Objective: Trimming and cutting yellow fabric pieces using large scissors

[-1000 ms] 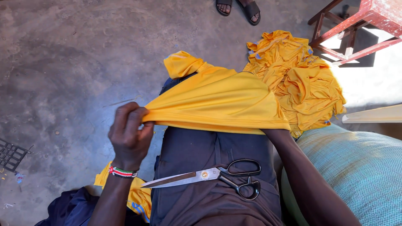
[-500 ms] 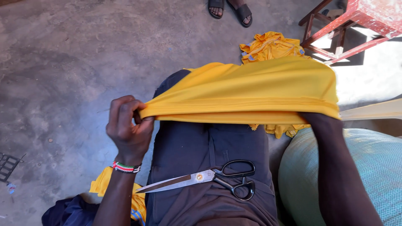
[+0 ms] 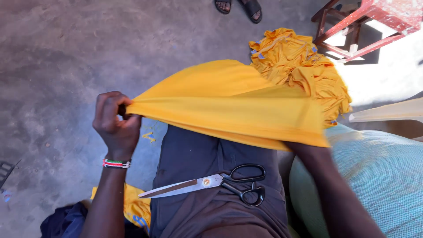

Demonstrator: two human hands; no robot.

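Nearest to me: a pair of large black-handled scissors (image 3: 211,184) lies flat across my lap on my dark trousers (image 3: 198,154), blades closed and pointing to my left, handles to my right. Neither hand touches them.

Beside my left thigh, low down, a scrap of yellow cloth (image 3: 132,207) sits on a dark blue bundle (image 3: 61,222).

Above the lap: my left hand (image 3: 115,124) is closed in a fist, pinching one gathered end of the yellow fabric (image 3: 229,103); a striped bead bracelet (image 3: 116,164) is on that wrist. The fabric is stretched taut from the fist across to my right. My right hand is hidden under the fabric's far end; only the forearm (image 3: 326,185) shows, so I cannot tell its grip.

Right of me: a pale blue woven sack (image 3: 379,176).

Further out, on the concrete floor (image 3: 57,57): a heap of yellow garments (image 3: 299,61), a red wooden stool (image 3: 374,22), and another person's sandalled feet (image 3: 240,6).
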